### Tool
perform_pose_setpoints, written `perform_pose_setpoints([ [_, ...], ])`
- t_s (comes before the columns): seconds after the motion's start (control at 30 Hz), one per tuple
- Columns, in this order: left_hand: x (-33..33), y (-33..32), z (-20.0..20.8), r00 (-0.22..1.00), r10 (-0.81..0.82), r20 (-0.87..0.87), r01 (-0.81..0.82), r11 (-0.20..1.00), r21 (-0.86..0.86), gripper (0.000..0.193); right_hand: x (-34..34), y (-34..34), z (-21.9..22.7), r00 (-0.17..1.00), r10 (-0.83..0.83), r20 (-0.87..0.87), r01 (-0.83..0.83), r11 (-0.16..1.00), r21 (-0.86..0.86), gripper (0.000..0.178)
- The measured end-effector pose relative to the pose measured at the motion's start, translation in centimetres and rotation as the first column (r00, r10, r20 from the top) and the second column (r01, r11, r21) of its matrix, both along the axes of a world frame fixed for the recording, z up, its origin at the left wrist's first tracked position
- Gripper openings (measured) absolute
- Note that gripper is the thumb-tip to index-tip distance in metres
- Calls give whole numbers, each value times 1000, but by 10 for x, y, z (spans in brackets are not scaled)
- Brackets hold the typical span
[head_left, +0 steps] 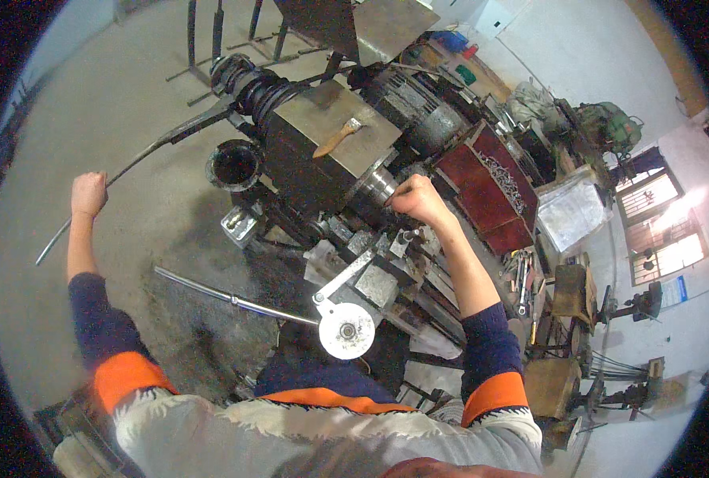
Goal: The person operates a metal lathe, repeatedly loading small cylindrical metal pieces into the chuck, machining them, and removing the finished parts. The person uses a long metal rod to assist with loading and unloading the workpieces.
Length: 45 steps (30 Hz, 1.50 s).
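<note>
My left hand (90, 193) is wrapped round a long metal lever (145, 153), which runs up to the rear end of a small lathe-like machine. My right hand (423, 200) is closed at the front of the machine's round steel spindle nose (375, 190). Anything between those fingers is hidden or too small to name. Behind the spindle, the metal headstock (303, 147) carries a wooden-handled brush (337, 139) on its top. Close in front of me, a white round disc (346, 331) joins a second long steel handle (235, 300); neither hand touches it.
A dark red bin (482, 187) with metal shavings stands to the right of the machine. Beyond it are wrenches (523, 279) and further machines along the right wall. A black round cup (234, 164) sits left of the headstock, and a metal stand (323, 28) is behind.
</note>
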<state>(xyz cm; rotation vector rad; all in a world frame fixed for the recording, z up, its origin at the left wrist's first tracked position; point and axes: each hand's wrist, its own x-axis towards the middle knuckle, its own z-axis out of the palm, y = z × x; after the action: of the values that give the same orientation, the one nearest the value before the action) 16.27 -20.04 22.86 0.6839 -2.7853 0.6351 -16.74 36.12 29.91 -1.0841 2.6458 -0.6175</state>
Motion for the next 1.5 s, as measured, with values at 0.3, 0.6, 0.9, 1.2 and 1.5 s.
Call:
perform_pose_setpoints([
  [0.3, -71, 70, 4, 834, -72, -547, 286, 904, 317, 31, 14, 27, 23, 980, 66, -186, -85, 992, -98, 28],
  [0.6, -163, 191, -150, 954, -133, 269, -109, 681, 724, 39, 86, 185, 66, 871, -398, -287, 342, 912, -226, 34],
  [0.9, -176, 171, -163, 802, -454, 387, 320, 875, 363, 15, 159, 360, 3, 634, -758, -153, 730, 652, -205, 24],
  [1.2, -76, 149, -92, 952, -133, 277, -118, 675, 728, 39, 248, 570, -76, 396, -808, -435, 917, 325, 231, 42],
  [1.5, 9, 187, -84, 782, 552, -288, 248, 148, 957, 22, 288, 653, -118, 276, -864, -421, 847, 12, 531, 32],
])
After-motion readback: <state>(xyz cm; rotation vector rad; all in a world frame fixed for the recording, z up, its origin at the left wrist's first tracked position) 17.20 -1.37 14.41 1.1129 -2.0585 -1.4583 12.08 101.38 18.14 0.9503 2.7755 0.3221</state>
